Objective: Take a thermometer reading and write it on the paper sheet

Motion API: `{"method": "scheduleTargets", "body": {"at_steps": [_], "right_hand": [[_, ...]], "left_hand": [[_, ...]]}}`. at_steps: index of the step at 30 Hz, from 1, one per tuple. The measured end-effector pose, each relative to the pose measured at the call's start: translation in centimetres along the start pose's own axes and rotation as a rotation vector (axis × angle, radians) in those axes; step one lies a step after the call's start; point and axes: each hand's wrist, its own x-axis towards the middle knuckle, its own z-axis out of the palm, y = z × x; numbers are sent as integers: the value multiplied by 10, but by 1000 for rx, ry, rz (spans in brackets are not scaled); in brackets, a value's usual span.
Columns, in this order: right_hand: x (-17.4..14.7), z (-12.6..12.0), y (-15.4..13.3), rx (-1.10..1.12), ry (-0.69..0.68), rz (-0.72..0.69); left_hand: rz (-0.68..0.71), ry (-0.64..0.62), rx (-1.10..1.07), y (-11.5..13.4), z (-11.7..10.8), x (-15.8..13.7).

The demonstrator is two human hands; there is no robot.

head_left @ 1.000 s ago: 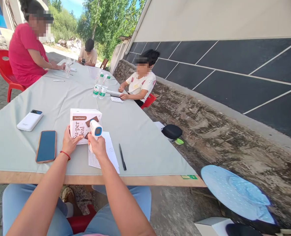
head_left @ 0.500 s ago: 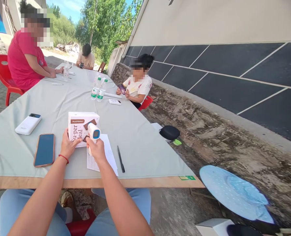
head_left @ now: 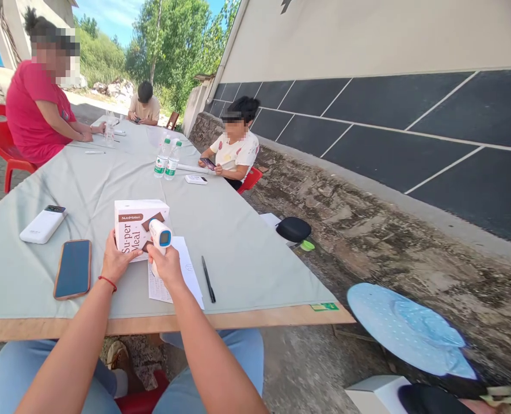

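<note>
Clasping the white box [head_left: 133, 231] by its lower left side, the left hand [head_left: 116, 259] lays its thumb across the front; the right hand [head_left: 168, 267] wraps its fingers around a thermometer [head_left: 156, 233] near that face. Neither hold has changed this past second, suggesting the same step. The box appears upright on the table [head_left: 255, 264].

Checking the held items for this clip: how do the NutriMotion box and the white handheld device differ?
The NutriMotion box is larger; the handheld device is smaller.
The box is flat-sided with brown printing, while the device has a rounded body and a blue-framed screen.
The left hand holds the box at its side and front; the right hand grips the device by its handle.
Both are mainly white.
</note>
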Motion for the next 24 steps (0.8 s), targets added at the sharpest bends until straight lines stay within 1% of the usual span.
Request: {"method": "scheduleTargets", "body": {"at_steps": [3,6,18,24], "right_hand": [[-1,0,-2,-8,-2,0],[-1,0,-4,-5,6,19],[-2,-1,-2,28,5,6],[-5,-6,-10,64,-2,-3]], "left_hand": [[-24,-24,34,5,-1,-1],[-2,-17,26,8,-1,-1],[-6,-16,12,6,-1,0],[-23,-21,29,10,-1,-1]]}}
